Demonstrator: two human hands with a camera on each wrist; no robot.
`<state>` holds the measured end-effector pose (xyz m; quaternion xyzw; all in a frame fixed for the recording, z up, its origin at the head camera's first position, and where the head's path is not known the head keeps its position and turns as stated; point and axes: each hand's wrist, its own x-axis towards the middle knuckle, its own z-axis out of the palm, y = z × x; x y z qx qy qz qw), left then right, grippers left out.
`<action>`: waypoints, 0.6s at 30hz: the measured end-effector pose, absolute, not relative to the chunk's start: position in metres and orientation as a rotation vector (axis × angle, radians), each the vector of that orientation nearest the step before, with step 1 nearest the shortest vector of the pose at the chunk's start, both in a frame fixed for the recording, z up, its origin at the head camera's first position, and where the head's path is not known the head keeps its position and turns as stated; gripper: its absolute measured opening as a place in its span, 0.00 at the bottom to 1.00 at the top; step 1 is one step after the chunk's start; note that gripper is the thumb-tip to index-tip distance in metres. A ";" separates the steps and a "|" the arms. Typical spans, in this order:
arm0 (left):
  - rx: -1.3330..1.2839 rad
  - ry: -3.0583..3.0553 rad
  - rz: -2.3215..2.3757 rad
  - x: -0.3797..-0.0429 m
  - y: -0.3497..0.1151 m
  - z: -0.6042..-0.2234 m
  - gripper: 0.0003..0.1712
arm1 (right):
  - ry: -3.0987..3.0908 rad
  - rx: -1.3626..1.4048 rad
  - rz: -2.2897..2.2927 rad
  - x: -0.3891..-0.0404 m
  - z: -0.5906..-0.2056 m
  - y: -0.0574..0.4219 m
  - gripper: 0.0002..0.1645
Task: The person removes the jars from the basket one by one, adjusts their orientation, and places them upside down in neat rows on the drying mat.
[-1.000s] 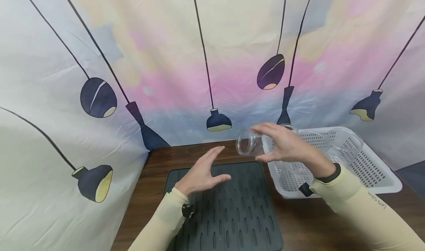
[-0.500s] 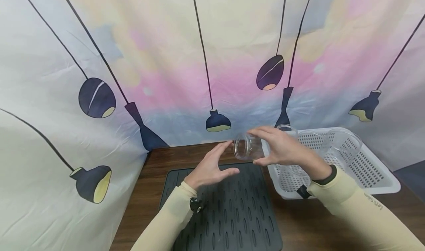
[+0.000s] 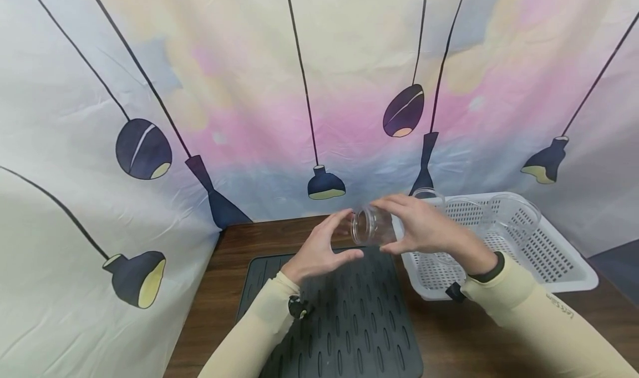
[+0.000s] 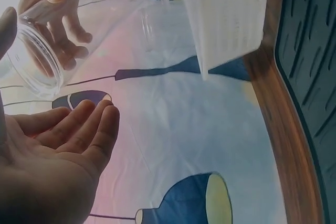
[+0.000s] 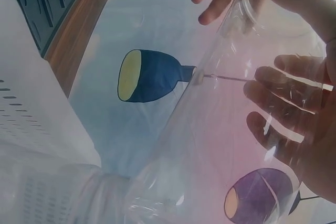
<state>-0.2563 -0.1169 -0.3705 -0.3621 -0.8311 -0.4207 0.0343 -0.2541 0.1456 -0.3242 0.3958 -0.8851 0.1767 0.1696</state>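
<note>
My right hand [image 3: 424, 225] grips a clear jar [image 3: 374, 226] above the drying mat, thumb below and fingers over the top. The jar is tilted on its side, its ringed rim toward the left. In the right wrist view the fingers show through the jar's wall [image 5: 210, 124]. Close beside the rim, my left hand [image 3: 319, 250] has its fingers extended and its thumb spread. The left wrist view shows the left hand [image 4: 68, 150] palm up, with a gap between its fingers and the jar's rim [image 4: 39, 61].
A white perforated basket [image 3: 574, 278] stands on the right, holding more clear jars [image 3: 514, 217]. The dark grey ribbed mat [image 3: 349, 322] lies on the brown wooden table [image 3: 199, 322]. Behind hangs a cloth [image 3: 249, 89] printed with lamps.
My left hand has moved right and slightly up, toward the jar's rim. The jar in my right hand has shifted a little left and down.
</note>
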 end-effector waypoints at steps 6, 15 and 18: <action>-1.111 -2.543 -1.335 -0.254 -0.113 -0.369 0.48 | -2.521 1.121 0.471 -0.252 -0.325 0.144 0.52; -1.114 -2.498 -1.379 -0.251 -0.108 -0.365 0.49 | -2.532 1.136 0.451 -0.251 -0.327 0.143 0.52; -1.108 -2.469 -1.384 -0.251 -0.105 -0.366 0.51 | -2.524 1.148 0.433 -0.251 -0.327 0.143 0.52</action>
